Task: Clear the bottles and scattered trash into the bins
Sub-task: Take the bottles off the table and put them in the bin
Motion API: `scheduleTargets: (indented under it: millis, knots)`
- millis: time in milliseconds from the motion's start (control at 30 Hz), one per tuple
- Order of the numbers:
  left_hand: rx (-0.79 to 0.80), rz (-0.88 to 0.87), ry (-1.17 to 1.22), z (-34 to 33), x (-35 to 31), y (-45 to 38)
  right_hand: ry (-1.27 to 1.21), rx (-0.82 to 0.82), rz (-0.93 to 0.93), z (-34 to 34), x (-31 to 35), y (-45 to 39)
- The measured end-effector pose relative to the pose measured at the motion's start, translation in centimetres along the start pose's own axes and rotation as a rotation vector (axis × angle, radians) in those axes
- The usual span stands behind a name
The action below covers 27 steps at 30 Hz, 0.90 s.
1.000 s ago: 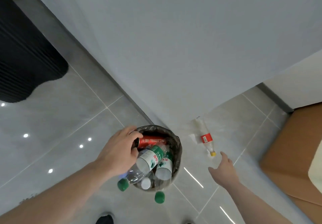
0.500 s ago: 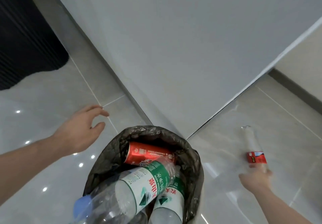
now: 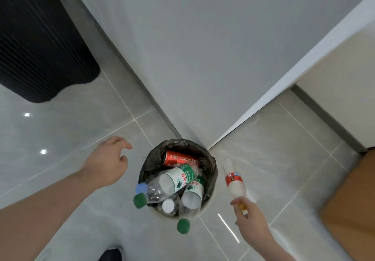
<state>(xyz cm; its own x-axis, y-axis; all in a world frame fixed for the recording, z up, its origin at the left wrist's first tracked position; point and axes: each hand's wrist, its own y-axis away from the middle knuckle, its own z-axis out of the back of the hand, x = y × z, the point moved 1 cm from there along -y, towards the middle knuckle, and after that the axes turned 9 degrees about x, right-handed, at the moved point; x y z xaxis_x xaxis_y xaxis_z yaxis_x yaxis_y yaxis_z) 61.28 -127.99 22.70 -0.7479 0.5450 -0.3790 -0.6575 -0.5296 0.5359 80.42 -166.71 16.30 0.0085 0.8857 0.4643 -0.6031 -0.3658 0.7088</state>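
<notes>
- The right hand pinched the cap end of a white bottle, held just right of the bin
- The left hand hovered left of the bin, fingers loosely curled, empty
- The bin stood crammed with bottles and a red can

Bottles and a can fill the bin; another bottle sits just right.

Honestly nothing really readable here: red Chinese characters on the green-and-white bottle labels, tiny white print on the red can, all too blurry.
</notes>
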Motion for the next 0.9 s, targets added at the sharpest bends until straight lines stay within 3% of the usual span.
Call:
scheduleTargets:
  millis: [167,333,500,667,800,900]
  knots:
    - [0.097,0.077,0.012,5.5,-1.8,7.0,-0.006,0.052,0.034,3.3,7.5,14.8]
    - [0.211,0.063,-0.01,10.1,-3.9,11.3,0.108,0.151,0.046,2.6,13.2,20.7]
    - [0.26,-0.009,-0.022,13.4,-4.1,12.8,0.326,0.145,0.068,0.7,17.7,17.3]
    - [0.244,-0.054,-0.043,13.9,-2.6,11.7,0.562,0.206,-0.007,-0.3,17.7,9.6]
    - [0.255,-0.037,-0.053,12.7,-1.4,10.8,0.507,0.283,-0.126,-1.6,15.8,5.9]
    - [0.27,-0.015,-0.054,12.2,-1.1,11.0,0.513,0.32,-0.107,-2.0,16.4,6.2]
